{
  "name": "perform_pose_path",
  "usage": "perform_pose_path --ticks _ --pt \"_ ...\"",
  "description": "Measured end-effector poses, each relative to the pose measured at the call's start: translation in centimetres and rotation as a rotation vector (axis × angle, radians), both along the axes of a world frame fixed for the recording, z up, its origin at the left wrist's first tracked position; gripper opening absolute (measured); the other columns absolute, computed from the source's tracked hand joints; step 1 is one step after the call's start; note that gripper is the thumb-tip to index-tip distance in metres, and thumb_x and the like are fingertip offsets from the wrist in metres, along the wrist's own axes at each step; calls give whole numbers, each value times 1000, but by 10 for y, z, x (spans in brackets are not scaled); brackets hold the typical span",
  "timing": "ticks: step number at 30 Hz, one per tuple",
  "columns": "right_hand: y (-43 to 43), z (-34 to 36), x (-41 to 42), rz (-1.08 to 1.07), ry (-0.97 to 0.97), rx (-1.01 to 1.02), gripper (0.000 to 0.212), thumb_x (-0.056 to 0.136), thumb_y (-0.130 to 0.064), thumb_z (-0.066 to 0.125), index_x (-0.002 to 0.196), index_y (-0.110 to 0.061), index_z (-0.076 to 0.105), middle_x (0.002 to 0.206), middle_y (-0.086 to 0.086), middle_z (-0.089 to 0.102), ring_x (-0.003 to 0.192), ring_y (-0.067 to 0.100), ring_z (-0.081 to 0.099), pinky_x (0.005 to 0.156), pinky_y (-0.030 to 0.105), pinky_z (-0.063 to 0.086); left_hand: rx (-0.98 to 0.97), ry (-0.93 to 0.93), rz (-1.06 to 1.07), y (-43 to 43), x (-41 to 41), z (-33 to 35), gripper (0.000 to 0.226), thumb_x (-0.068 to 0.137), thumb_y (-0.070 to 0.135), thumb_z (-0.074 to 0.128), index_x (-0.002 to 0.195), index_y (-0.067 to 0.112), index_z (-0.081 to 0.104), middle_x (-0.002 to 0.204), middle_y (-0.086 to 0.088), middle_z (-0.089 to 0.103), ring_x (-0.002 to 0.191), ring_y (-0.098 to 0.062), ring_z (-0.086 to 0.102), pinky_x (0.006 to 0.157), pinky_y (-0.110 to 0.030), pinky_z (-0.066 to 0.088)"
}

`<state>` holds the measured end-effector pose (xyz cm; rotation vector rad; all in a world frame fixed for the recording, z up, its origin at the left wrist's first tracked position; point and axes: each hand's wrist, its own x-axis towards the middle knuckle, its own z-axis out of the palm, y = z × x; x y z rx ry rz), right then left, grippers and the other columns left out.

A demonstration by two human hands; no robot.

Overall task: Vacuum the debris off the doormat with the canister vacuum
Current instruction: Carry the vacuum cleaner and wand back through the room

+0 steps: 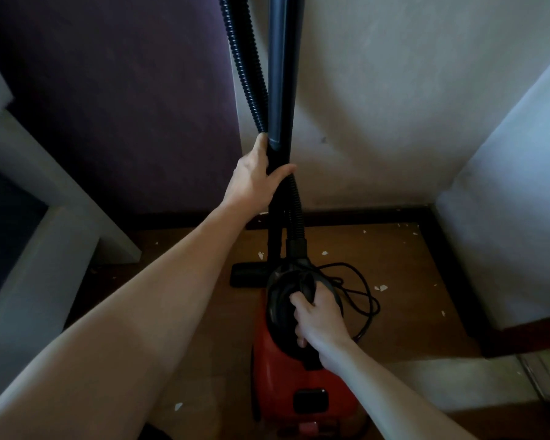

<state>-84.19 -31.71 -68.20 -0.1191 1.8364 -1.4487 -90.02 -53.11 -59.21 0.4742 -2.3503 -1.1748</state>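
Black plastic fills both hands. The left hand [257,179] is wrapped round the upright tube [283,74] of the vacuum, one digit curled across its front and another lying up along its side. The ribbed hose [245,74] runs just beside the tube above this grip and passes behind the hand. Lower down, the right hand [318,317] is clamped on the dark handle [307,285] on top of the red canister [277,373], fingers curled under it, knuckles up.

The canister stands on the brown floor [404,312] straight below the camera, near the corner of the room. The hose bends down into its front end. The tube reaches down to the flat black floor head [248,274], which rests on the floor just beyond the canister. A black cord [361,293] lies in loose loops to the right of the canister.

Small white scraps [381,288] are scattered over the brown floor, some near the dark skirting, one close by the left forearm. A purple wall [124,106] meets a pale wall [394,90] behind the tube. White furniture [45,217] stands to the left.
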Motion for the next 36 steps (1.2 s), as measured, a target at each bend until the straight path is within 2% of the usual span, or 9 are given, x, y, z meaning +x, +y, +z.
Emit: perform_pose_path --ticks 5,8,10,14,18,22,26,32,36 --pt "-18 -5 -6 -6 -18 -16 7 102 -16 50 105 -10 51 54 -4 46 39 11 41 40 26 37 3 10 0 -5 2 -4 40 92 33 69 123 20 47 109 3 68 98 -13 68 85 -44 59" --pt "-32 -15 -4 -7 -59 -19 11 104 -16 49 112 -20 43 51 -5 44 37 10 40 39 25 37 24 6 -10 -9 4 -6 40 92 35 69 123 22 47 109 5 68 99 -11 68 85 -43 60" --pt "-37 -20 -3 -3 -79 -13 7 105 -15 47 112 -17 45 51 -4 42 35 11 38 38 25 36 49 -10 1 -13 5 -7 40 92 36 68 125 23 49 110 6 68 101 -9 67 87 -42 59" --pt "-44 -20 -2 9 -79 -21 3 106 -14 46 104 -12 48 53 -3 40 36 11 35 38 25 36 68 -35 33 -26 8 -9 37 93 31 68 125 20 53 113 7 68 103 -6 65 91 -30 57" --pt "-44 -18 -2 25 -88 0 7 106 -15 46 100 -14 47 52 -3 40 36 12 35 38 25 35 55 -113 33 -34 14 -18 41 93 31 69 130 21 56 119 7 67 106 -6 62 77 -8 50" --pt "-43 -18 -4 18 -104 -4 10 105 -14 47 95 -14 46 52 -3 39 38 14 34 38 25 33 56 -110 7 -39 12 -23 41 92 33 69 130 22 57 120 7 67 109 -8 62 91 -27 55" --pt "-47 -20 -5 16 -52 1 16 105 -11 46 89 -12 44 49 -3 38 34 14 34 36 24 33 50 -120 -13 -43 11 -24 35 92 33 69 124 20 61 118 8 67 110 -7 62 96 -33 54" --pt "-52 -20 -4 14 65 53 18 105 -21 51 96 -6 54 45 -3 47 31 17 43 35 24 37 75 -90 45 -38 16 -24 33 90 33 72 120 19 67 112 12 68 107 -4 62 91 -20 51" --pt "-54 -23 -7 -4 94 44 23 105 -19 51 86 -8 53 45 -2 48 31 17 43 35 25 36 106 -99 71 -38 10 -29 37 90 35 72 122 18 65 116 7 69 109 -8 63 91 -22 53"
